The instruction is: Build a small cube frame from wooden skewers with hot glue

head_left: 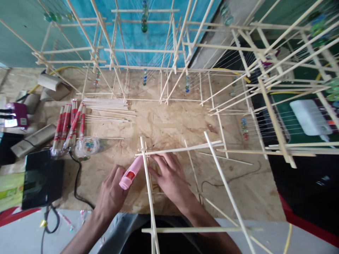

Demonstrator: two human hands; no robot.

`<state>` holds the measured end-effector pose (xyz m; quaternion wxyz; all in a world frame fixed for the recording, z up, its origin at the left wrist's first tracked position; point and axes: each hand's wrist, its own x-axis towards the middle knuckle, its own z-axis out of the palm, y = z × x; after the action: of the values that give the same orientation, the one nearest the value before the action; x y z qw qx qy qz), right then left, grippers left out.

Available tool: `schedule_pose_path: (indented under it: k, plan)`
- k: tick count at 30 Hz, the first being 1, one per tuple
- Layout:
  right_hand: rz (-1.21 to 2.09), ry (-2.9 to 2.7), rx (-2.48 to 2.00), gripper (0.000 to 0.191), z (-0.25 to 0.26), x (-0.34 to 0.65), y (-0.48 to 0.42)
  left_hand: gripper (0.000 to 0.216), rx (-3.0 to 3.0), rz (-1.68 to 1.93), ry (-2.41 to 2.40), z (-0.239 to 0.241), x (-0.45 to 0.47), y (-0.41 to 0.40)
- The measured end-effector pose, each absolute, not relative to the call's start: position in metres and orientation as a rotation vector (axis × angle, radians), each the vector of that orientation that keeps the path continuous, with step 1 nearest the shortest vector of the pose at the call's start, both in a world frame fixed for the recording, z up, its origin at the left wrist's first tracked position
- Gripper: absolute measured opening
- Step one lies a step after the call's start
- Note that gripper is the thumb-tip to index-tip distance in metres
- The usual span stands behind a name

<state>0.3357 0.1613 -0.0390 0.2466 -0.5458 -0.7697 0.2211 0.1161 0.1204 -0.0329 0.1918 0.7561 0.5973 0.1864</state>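
Observation:
My left hand (113, 192) is closed around a pink glue gun (131, 173) with a red patch on its top. Its front end points at a corner where thin wooden sticks cross. At that same corner, the fingers of my right hand (169, 174) are bent around the sticks; the fingertips are partly hidden. The corner belongs to a stick frame (182, 149) standing over the table's front edge, its long sticks rising towards me on both sides of my right forearm.
Larger stick structures (164, 67) strung with thin lines and glass marbles (144, 21) fill the back and right. To the left lie red-wrapped bundles (65, 123), loose sticks (108, 114), a coil of clear line (87, 146), a power strip (34, 139) and a black cable (76, 180).

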Motion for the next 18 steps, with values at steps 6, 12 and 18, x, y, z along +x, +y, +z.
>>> schedule_pose_path:
  k: [6, 12, 18]
  plan:
    - [0.599, -2.113, -1.498, 0.030, -0.0392, 0.3360, 0.1611, 0.015, 2.110, 0.523, 1.707, -0.0346, 0.1153, 0.1188]
    - [0.605, -2.105, -1.495, 0.031, -0.0404, 0.3360, 0.1614, 0.014, 2.126, 0.530, 1.706, -0.0345, 0.1144, 0.1187]
    - [0.609, -2.091, -1.481, 0.034, -0.0395, 0.3359, 0.1621, 0.016, 2.137, 0.531, 1.682, -0.0320, 0.1172, 0.1209]
